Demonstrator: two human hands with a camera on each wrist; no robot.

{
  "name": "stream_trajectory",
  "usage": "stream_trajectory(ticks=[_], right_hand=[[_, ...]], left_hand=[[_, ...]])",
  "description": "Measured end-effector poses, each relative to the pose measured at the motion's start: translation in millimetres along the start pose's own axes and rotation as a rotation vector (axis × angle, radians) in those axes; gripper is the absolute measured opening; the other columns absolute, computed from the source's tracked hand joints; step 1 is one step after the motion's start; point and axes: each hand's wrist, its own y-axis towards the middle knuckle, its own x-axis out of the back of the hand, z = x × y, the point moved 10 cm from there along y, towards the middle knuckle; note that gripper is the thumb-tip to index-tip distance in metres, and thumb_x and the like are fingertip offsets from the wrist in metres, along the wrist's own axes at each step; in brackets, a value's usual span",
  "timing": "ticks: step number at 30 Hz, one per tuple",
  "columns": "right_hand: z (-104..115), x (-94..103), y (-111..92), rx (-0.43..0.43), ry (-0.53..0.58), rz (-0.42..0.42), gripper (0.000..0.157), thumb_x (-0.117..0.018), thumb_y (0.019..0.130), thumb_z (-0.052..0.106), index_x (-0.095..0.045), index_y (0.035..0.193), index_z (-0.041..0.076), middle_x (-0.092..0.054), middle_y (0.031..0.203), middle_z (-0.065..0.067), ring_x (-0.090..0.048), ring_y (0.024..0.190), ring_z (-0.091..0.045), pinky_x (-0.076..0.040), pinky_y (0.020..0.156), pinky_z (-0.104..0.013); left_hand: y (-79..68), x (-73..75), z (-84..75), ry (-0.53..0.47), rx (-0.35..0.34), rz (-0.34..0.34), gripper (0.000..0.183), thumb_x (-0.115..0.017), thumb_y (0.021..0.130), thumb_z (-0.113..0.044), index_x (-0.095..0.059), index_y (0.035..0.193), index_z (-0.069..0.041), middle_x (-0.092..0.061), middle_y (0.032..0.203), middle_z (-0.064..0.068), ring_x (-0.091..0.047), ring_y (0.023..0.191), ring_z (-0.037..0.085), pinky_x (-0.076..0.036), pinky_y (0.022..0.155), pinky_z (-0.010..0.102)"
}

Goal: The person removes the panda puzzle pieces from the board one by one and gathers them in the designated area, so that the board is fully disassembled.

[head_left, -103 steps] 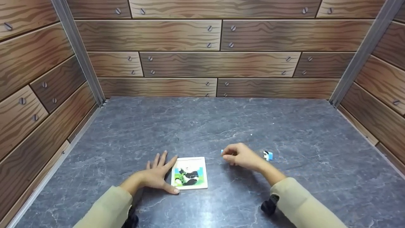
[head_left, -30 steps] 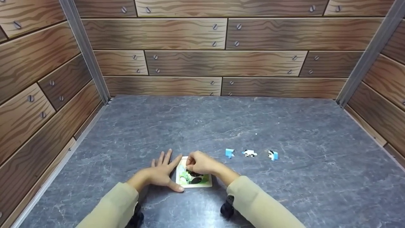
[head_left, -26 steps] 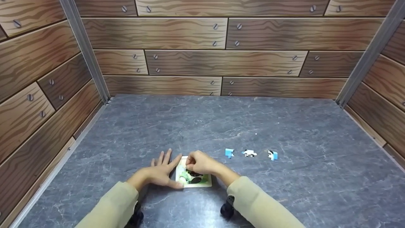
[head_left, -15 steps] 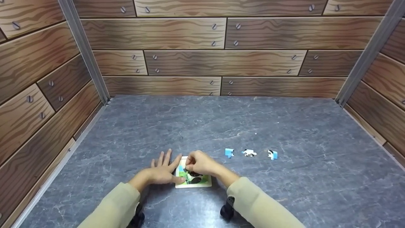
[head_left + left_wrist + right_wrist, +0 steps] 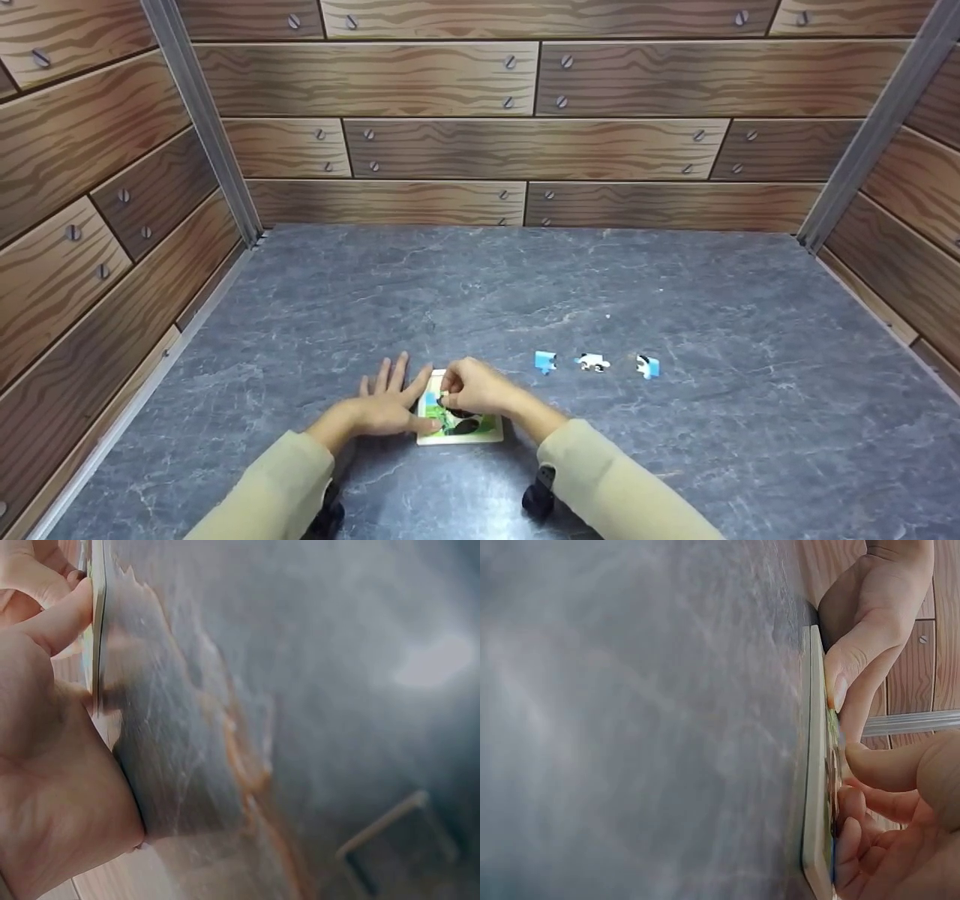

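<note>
1. there are two hands, one puzzle board at the near middle of the worktop, and, in a row to its far right, three loose pieces: one blue piece, one white-and-black piece, one blue-and-white piece.
2. since some seconds ago, the right hand has come from these pieces onto the board.
3. the board's pale frame contains a green, black and white picture.
4. the left hand is spread, thumb on the picture.
5. the right hand's fingers are curled there; whether they pinch a piece, i cannot tell.
</note>
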Motion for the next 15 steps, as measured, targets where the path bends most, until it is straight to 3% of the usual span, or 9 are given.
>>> stream_trajectory(ticks=[15], right_hand=[[3,11.1,-9,0.092,0.142,0.013,0.004,-0.066,0.083,0.002,-0.064,0.081,-0.002,-0.058,0.070,0.002,-0.052,0.062,-0.008,-0.044,0.056,-0.023]], left_hand=[[2.7,0.4,0.7,0.006,-0.009,-0.025,0.097,-0.055,0.080,-0.065,-0.008,0.151,-0.018,0.018,0.151,0.021,0.021,0.134,0.039,0.010,0.101,0.063]])
